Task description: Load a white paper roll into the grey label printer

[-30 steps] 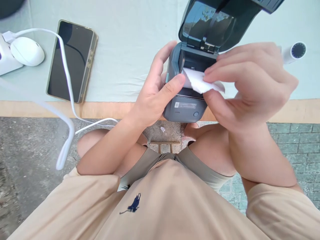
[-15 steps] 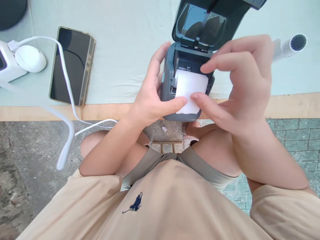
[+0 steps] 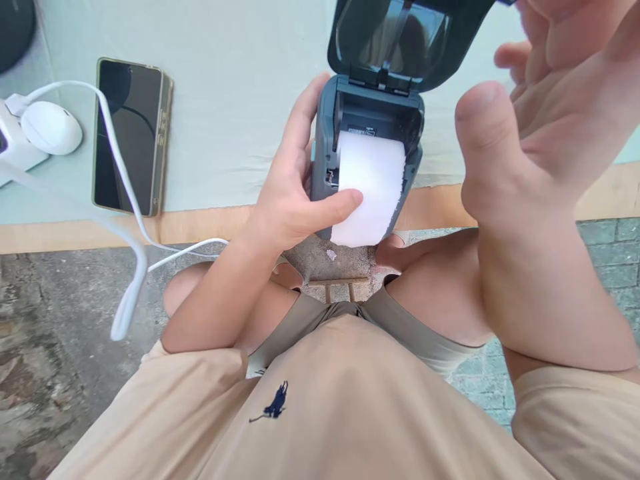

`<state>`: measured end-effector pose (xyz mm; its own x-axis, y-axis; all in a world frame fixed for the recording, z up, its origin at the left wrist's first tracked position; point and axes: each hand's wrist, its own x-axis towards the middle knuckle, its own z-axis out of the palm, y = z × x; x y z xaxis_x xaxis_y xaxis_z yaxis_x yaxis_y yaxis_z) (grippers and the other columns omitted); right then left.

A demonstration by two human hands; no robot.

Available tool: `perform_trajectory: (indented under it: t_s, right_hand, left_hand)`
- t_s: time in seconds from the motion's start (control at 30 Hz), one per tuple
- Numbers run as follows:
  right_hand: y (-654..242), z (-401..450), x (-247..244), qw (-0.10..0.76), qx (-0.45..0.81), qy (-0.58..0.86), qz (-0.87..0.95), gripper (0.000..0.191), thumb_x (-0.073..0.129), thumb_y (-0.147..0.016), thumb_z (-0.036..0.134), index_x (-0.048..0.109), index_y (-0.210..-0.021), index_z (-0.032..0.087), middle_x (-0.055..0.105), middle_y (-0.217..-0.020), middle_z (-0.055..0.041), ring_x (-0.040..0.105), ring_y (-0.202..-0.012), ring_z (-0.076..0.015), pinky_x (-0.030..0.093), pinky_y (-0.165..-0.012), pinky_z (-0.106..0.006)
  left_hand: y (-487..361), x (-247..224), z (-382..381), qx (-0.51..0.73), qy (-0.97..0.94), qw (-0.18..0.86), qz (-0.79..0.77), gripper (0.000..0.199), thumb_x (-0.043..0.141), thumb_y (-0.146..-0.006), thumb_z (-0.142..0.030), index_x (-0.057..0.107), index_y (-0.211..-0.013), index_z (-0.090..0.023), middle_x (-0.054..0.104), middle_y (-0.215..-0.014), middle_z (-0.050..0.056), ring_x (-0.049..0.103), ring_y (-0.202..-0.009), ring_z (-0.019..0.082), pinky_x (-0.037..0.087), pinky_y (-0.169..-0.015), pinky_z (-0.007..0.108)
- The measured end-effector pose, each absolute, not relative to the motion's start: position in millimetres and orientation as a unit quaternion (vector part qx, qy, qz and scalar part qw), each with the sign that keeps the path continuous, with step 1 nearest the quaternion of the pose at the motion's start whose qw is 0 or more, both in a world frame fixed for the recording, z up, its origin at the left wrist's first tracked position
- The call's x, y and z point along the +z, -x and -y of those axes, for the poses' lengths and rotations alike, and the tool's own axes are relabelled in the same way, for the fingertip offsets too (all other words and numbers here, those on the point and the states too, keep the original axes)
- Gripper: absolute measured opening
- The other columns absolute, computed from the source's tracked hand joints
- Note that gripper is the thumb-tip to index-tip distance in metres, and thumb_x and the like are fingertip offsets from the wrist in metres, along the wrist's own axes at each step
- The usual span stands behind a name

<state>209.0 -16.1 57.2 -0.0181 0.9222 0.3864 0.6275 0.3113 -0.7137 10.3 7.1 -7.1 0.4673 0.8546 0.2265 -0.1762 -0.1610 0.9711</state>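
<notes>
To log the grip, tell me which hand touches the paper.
The left hand: its thumb lies on the white paper; the right hand is apart from it.

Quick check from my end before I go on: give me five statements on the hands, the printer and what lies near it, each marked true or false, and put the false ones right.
1. The printer has its lid open. True.
2. The left hand has its thumb on the paper. True.
3. The right hand is pinching the paper. False: it is away from the paper, with no grip on it.
4. A white cable crosses over the phone. True.
5. The phone lies to the right of the printer. False: it lies to the left.
</notes>
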Motion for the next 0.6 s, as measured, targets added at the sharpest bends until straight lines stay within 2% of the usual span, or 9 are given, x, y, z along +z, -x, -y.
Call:
perform_trajectory:
  t_s: [0.1,0.2,0.27,0.33,0.43,0.53,0.6]
  right_hand:
    - [-206,17,61,0.405,0.244,0.525,0.707,0.042,0.042,-0.087,0.046,0.037,-0.126,0.031,0.039,-0.132,0.0040,0.040,-0.130,-0.0153,0.038,-0.111,-0.037]
    - [-203,18,64,0.403,0.193,0.481,0.755,0.032,0.040,-0.086,0.040,0.054,-0.110,0.022,0.052,-0.112,-0.0016,0.049,-0.114,-0.0158,0.044,-0.102,-0.036]
    - [-202,17,63,0.400,0.181,0.468,0.767,0.027,0.041,-0.086,0.037,0.056,-0.102,0.021,0.055,-0.103,-0.0032,0.051,-0.109,-0.0149,0.046,-0.098,-0.036]
    - [-203,15,61,0.381,0.216,0.476,0.762,0.028,0.046,-0.084,0.038,0.053,-0.107,0.022,0.054,-0.108,-0.0033,0.050,-0.111,-0.0149,0.048,-0.094,-0.035]
    - [-203,14,58,0.336,0.326,0.473,0.747,0.043,0.052,-0.082,0.041,0.043,-0.120,0.025,0.047,-0.124,-0.0025,0.051,-0.108,-0.0118,0.051,-0.090,-0.030]
    - [-201,15,55,0.303,0.413,0.448,0.733,0.057,0.056,-0.080,0.040,0.029,-0.128,0.026,0.040,-0.129,-0.0036,0.052,-0.098,-0.0070,0.053,-0.081,-0.023]
    - [-198,15,53,0.308,0.420,0.440,0.731,0.060,0.059,-0.077,0.040,0.028,-0.127,0.025,0.038,-0.130,-0.0044,0.052,-0.097,-0.0071,0.053,-0.074,-0.021]
  left_hand:
    - [-9,-7,-7,0.434,-0.622,0.595,-0.265,0.092,0.067,-0.060,-0.050,0.019,-0.134,-0.025,0.053,-0.122,0.007,0.060,-0.099,0.022,0.050,-0.078,0.035]
    - [-9,0,-5,0.434,-0.610,0.601,-0.281,0.084,0.069,-0.058,-0.044,0.028,-0.129,-0.026,0.045,-0.134,0.006,0.054,-0.115,0.026,0.049,-0.091,0.038]
    - [-9,5,-3,0.436,-0.594,0.610,-0.292,0.086,0.071,-0.057,-0.042,0.027,-0.130,-0.025,0.042,-0.138,0.008,0.052,-0.120,0.028,0.048,-0.096,0.039]
    - [-9,8,-1,0.422,-0.580,0.628,-0.301,0.089,0.071,-0.059,-0.038,0.023,-0.133,-0.023,0.048,-0.132,0.010,0.056,-0.115,0.027,0.051,-0.090,0.037]
    - [-9,8,-1,0.421,-0.579,0.637,-0.286,0.090,0.073,-0.059,-0.038,0.023,-0.133,-0.026,0.051,-0.128,0.008,0.059,-0.112,0.026,0.052,-0.085,0.033]
    - [-10,6,-1,0.444,-0.572,0.639,-0.260,0.078,0.068,-0.064,-0.048,0.027,-0.129,-0.031,0.050,-0.126,0.001,0.058,-0.112,0.023,0.052,-0.084,0.033]
    - [-11,6,0,0.460,-0.559,0.635,-0.270,0.065,0.062,-0.070,-0.050,0.031,-0.124,-0.032,0.051,-0.119,-0.001,0.059,-0.110,0.021,0.051,-0.084,0.033]
